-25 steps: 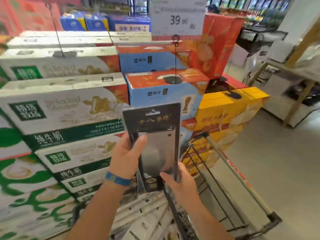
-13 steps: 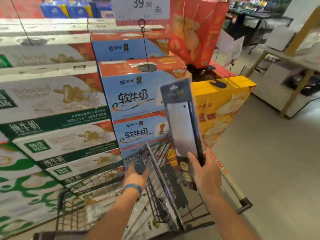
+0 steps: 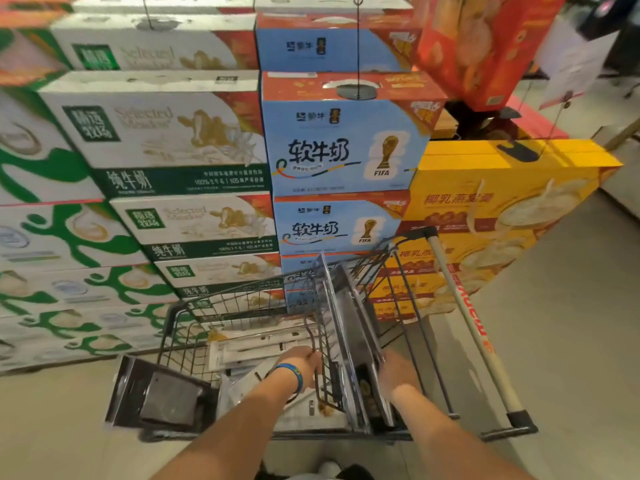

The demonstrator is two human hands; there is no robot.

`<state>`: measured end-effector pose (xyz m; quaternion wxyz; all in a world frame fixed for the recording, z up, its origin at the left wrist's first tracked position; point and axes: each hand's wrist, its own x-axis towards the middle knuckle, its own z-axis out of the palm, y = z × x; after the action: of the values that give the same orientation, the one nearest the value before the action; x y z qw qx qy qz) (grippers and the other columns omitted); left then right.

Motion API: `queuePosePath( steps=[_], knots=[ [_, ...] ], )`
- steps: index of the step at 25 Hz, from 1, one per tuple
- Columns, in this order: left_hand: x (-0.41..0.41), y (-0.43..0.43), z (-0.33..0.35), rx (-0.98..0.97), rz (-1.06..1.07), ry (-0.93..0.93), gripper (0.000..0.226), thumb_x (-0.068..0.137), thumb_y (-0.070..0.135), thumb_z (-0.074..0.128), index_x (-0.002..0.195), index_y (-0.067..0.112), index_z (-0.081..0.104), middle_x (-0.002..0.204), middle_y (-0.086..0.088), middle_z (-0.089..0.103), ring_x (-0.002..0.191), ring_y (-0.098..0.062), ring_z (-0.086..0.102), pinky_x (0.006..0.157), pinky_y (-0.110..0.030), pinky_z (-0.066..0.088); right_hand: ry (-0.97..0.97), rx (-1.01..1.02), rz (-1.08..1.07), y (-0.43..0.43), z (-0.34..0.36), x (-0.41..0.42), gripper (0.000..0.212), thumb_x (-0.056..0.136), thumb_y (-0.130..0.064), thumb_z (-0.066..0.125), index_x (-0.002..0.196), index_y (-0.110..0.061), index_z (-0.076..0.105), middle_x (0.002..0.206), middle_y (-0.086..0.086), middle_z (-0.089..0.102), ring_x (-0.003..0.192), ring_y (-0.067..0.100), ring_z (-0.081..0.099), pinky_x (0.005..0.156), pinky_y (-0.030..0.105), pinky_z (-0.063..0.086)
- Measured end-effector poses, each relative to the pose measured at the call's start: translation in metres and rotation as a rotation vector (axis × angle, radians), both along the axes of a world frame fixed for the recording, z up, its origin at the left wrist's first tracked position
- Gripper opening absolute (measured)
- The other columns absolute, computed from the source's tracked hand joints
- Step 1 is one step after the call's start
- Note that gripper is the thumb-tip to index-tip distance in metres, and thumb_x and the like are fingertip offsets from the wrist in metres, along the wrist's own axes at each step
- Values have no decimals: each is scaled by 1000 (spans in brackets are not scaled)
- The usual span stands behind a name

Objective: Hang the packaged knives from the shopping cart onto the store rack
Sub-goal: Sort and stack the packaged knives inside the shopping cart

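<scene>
A black wire shopping cart (image 3: pixel 225 306) is stood on the pale floor (image 3: pixel 571 341). Stacked drink cartons are set on the floor just beyond it: green-and-white milk cartons (image 3: pixel 166 140) at the left, blue milk cartons (image 3: pixel 339 150) in the middle, yellow cartons (image 3: pixel 502 202) at the right. In the cart, white packaged knives (image 3: pixel 256 344) are laid flat and dark packaged knives (image 3: pixel 346 323) are stood upright at a wire partition. Another dark package (image 3: pixel 162 396) is seen at the near left corner, perhaps leaning on the cart.

the right hand (image 3: pixel 398 372) has lowered the packaged knife (image 3: pixel 356 327) from mid-frame into the shopping cart (image 3: pixel 242 301) at lower centre; the left hand (image 3: pixel 301 363) now grips its wire divider (image 3: pixel 317 329).
</scene>
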<state>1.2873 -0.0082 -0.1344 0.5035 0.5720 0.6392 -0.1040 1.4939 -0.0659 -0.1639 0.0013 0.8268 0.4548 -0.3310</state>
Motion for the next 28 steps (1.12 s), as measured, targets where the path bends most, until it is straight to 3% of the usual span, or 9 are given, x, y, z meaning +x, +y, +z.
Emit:
queuePosePath(
  steps=[2, 5, 10, 14, 17, 19, 22, 25, 28],
  knots=[
    [-1, -11, -6, 64, 56, -3, 43, 105, 43, 34, 80, 22, 62, 91, -1, 72, 86, -20, 73, 68, -28, 54, 43, 25, -5, -4, -8, 5, 39, 105, -12, 49, 143, -15, 53, 131, 7, 67, 117, 26, 64, 91, 30, 51],
    [0, -18, -9, 84, 157, -47, 40, 105, 40, 37, 79, 20, 60, 80, 4, 67, 76, -18, 71, 59, -27, 51, 104, 57, -6, -1, -10, 1, 39, 105, -24, 53, 144, -15, 55, 131, 6, 68, 118, 25, 64, 96, 32, 52],
    [1, -15, -5, 89, 84, -14, 40, 106, 39, 35, 86, 18, 62, 87, 4, 69, 88, -19, 70, 82, -32, 54, 178, 11, -98, -7, -14, -5, 48, 104, -32, 54, 148, -16, 44, 134, 8, 64, 115, 27, 64, 87, 32, 50],
    [-2, -11, -12, 63, 61, -14, 42, 105, 39, 35, 87, 18, 65, 97, -1, 73, 89, -20, 71, 89, -35, 56, 166, -63, -181, -14, -11, -4, 49, 103, -41, 53, 144, -15, 47, 133, 8, 62, 115, 26, 63, 90, 33, 52],
    [-5, -1, -14, 8, 31, -56, 42, 106, 36, 37, 79, 17, 64, 89, -1, 71, 81, -22, 69, 86, -33, 58, 176, -93, -258, -14, -2, -6, 49, 102, -47, 51, 141, -16, 50, 129, 6, 63, 113, 25, 63, 97, 37, 53],
    [-8, 5, -13, -74, 91, -120, 36, 106, 33, 42, 88, 14, 66, 85, -2, 66, 68, -18, 64, 74, -33, 59, 171, -130, -300, -15, 5, -9, 55, 102, -50, 49, 145, -16, 46, 137, 6, 59, 120, 26, 60, 101, 37, 52],
    [-19, 12, -8, -214, 113, -157, 41, 103, 43, 43, 124, 12, 60, 102, -1, 67, 67, -16, 66, 56, -26, 56, 131, -113, -371, -16, 22, -21, 60, 103, -54, 43, 150, -16, 45, 145, 8, 56, 128, 27, 56, 105, 37, 48],
    [-46, 19, -14, -231, 103, -136, 44, 101, 50, 41, 124, 17, 57, 103, 3, 68, 63, -13, 70, 54, -22, 54, 21, 122, -429, -8, 48, -49, 37, 105, -46, 44, 122, -21, 64, 110, 1, 70, 102, 18, 67, 93, 37, 55],
    [-84, 34, -30, -240, 222, -168, 36, 103, 40, 45, 118, 12, 62, 99, -2, 69, 61, -18, 67, 53, -24, 49, 151, 434, -431, 11, 78, -99, 23, 103, -40, 53, 86, -28, 63, 74, -5, 65, 70, 10, 63, 68, 31, 55]
  ],
)
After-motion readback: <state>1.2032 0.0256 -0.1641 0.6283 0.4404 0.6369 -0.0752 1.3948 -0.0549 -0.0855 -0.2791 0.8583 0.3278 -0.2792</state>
